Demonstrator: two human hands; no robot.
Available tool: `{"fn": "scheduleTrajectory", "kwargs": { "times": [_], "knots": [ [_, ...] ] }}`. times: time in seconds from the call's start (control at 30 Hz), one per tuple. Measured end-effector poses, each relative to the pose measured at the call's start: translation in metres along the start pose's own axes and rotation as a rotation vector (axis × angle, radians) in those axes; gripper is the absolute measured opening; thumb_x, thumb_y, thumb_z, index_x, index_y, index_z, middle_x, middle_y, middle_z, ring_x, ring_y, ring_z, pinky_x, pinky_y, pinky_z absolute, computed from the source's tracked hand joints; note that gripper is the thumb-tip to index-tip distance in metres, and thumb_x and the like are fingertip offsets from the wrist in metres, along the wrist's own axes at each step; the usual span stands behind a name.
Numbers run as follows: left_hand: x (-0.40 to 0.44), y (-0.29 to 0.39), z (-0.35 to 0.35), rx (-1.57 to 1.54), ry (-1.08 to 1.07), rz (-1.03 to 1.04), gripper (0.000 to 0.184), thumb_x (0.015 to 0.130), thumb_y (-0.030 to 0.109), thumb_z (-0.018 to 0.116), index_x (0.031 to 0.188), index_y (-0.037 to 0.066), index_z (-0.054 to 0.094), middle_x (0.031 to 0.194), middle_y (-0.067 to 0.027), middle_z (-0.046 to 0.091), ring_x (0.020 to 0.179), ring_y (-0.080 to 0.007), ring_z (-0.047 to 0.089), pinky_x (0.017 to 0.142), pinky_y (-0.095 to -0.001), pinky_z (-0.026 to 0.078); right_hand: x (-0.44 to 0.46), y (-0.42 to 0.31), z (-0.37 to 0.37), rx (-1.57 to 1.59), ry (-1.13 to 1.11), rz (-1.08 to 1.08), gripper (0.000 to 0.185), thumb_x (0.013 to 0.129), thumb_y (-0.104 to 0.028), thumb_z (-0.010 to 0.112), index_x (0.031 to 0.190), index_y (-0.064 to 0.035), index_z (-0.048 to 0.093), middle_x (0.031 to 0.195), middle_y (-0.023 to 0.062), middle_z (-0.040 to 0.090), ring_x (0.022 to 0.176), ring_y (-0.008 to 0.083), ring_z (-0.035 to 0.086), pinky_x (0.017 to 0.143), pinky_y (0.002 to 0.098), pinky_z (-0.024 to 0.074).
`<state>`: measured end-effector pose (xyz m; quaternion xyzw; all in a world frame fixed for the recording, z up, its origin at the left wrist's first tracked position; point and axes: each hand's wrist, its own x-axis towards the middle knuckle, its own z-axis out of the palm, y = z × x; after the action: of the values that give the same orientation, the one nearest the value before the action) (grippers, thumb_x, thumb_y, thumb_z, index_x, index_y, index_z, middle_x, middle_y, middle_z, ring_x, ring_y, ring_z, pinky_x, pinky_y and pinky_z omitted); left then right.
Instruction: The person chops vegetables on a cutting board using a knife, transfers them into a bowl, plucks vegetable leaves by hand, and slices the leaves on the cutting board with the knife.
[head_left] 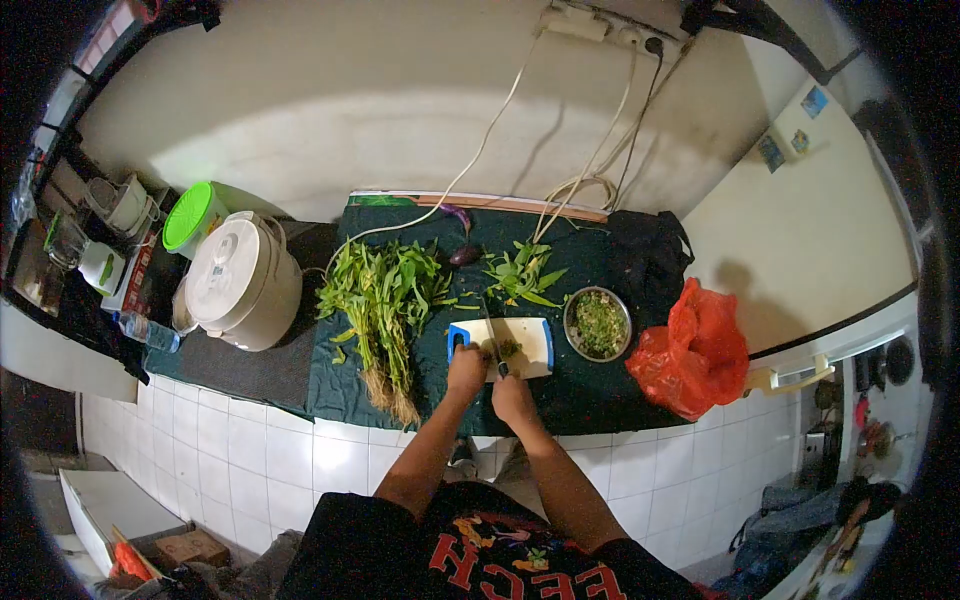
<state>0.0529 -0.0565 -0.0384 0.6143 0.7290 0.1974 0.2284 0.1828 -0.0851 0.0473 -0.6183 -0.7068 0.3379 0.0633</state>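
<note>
My right hand (513, 397) is wrapped round the dark handle of a kitchen knife (493, 332), its blade pointing away from me across a white cutting board (532, 334) with blue ends. To the left, my left hand (467, 369) is closed at the board's near left edge, beside the blade; whatever its fingers hold is too small to make out. A little pile of chopped greens (510, 348) lies on the board right of the blade. Behind the board are loose green leaves (524, 273). A metal bowl (627, 341) of chopped greens stands to the right.
A big bunch of leafy greens with roots (385, 310) lies left of the board. Two eggplants (465, 256) rest near the wall. A red plastic bag (690, 355) sits at the right edge, a white rice cooker (245, 285) at left. Cables (480, 165) hang down the wall.
</note>
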Motion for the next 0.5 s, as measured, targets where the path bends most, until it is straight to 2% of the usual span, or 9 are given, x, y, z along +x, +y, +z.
{"fn": "scheduleTrajectory", "kwargs": {
  "times": [0.07,0.2,0.27,0.37,0.5],
  "knots": [
    [-0.01,0.01,-0.015,0.067,0.04,0.129,0.02,0.082,0.015,0.064,0.1,0.007,0.07,0.099,-0.0158,0.063,0.1,-0.0362,0.058,0.084,-0.0446,0.052,0.004,0.009,0.011,-0.064,0.06,0.002,0.037,0.099,-0.025,0.047,0.1,0.0114,0.049,0.082,0.0349,0.064,0.082,0.0486,0.065,0.07,0.0549,0.0527],
    [-0.013,0.009,-0.015,0.115,0.014,0.188,0.028,0.081,0.014,0.064,0.109,0.009,0.067,0.098,-0.0151,0.063,0.098,-0.0346,0.058,0.085,-0.0442,0.05,-0.026,0.004,0.02,0.032,0.074,0.069,0.036,0.098,-0.025,0.048,0.099,0.0112,0.051,0.083,0.0337,0.064,0.081,0.0492,0.065,0.07,0.0549,0.0526],
    [-0.015,0.008,-0.011,0.04,0.167,0.257,0.014,0.08,0.013,0.062,0.085,0.004,0.071,0.091,-0.0136,0.065,0.091,-0.0353,0.059,0.086,-0.0429,0.05,-0.022,0.01,0.03,0.094,0.122,0.128,0.035,0.098,-0.025,0.048,0.099,0.0102,0.053,0.085,0.0334,0.064,0.08,0.0504,0.064,0.07,0.0549,0.0524],
    [-0.018,0.018,-0.026,0.085,0.104,0.245,0.015,0.082,0.014,0.061,0.085,0.002,0.071,0.092,-0.0144,0.065,0.091,-0.0348,0.059,0.088,-0.0423,0.049,-0.004,0.001,0.01,0.031,0.044,0.033,0.034,0.098,-0.024,0.049,0.099,0.0099,0.052,0.086,0.0335,0.064,0.081,0.0513,0.064,0.071,0.0548,0.0522],
    [-0.011,0.015,-0.018,0.114,0.031,0.156,0.016,0.082,0.015,0.063,0.085,0.002,0.07,0.09,-0.0148,0.065,0.09,-0.0347,0.059,0.087,-0.0434,0.049,-0.007,-0.01,-0.002,0.0,-0.005,0.065,0.034,0.098,-0.024,0.047,0.1,0.0096,0.052,0.086,0.0339,0.064,0.083,0.051,0.064,0.073,0.0544,0.0521]
  ]
}}
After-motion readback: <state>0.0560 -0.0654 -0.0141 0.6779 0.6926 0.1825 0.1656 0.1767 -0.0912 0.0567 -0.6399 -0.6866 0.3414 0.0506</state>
